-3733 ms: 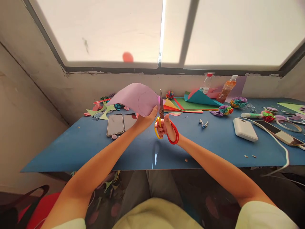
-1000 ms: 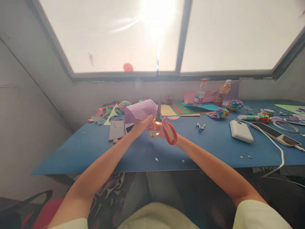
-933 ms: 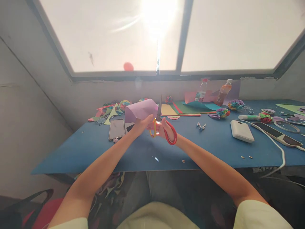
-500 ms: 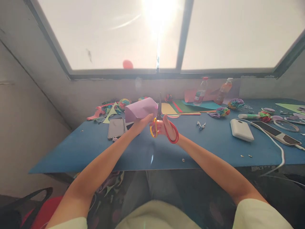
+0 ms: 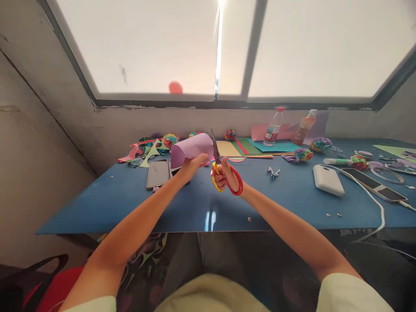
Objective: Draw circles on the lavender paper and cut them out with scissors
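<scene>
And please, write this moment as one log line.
left hand: holds purple paper, curled | right hand: holds scissors near paper's edge | table: two bottles at back

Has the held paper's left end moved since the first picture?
Yes, rightward: the held paper once reached above the leftmost phone; now it ends right of it.

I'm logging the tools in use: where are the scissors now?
In the head view, the scissors are near the middle, held in the right hand, pointing up beside the purple paper that the left hand holds.
</scene>
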`<state>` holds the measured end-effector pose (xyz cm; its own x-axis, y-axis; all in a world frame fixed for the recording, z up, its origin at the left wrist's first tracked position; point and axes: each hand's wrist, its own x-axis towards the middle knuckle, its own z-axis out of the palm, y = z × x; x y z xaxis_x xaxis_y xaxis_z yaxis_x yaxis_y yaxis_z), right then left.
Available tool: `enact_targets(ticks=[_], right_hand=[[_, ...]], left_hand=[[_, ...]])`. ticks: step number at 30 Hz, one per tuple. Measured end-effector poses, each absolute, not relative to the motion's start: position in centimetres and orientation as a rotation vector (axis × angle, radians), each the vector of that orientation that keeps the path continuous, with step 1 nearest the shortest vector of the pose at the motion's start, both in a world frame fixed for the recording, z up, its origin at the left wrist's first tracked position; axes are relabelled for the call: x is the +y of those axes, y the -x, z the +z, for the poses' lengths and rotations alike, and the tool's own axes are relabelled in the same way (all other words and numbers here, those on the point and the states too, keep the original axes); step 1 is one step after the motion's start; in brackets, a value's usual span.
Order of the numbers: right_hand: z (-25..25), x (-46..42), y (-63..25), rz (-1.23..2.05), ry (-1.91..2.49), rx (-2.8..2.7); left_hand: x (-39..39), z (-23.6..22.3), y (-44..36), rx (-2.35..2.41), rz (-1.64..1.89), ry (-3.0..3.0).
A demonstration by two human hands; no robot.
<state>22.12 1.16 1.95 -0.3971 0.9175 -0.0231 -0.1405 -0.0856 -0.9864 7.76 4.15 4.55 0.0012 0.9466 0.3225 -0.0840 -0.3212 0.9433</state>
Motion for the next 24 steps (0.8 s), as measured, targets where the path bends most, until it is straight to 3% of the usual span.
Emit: enact_targets(ticks=[5,13,24], right_hand=[[1.5,1.3,-22.1,1.479,0.941,-1.346],[1.0,-0.3,-21.6,0.886,0.858,-1.538],[2.7,-0.2,-22.4,1.516,0.790,-1.627]], left_hand=[[3.8,3.7,-9.1,0.898,1.563,-1.324],[2.3,4.6,-8.0,0.804,1.527,-1.579],[5.6,5.6,-5.3,0.901,1.604,-1.431]])
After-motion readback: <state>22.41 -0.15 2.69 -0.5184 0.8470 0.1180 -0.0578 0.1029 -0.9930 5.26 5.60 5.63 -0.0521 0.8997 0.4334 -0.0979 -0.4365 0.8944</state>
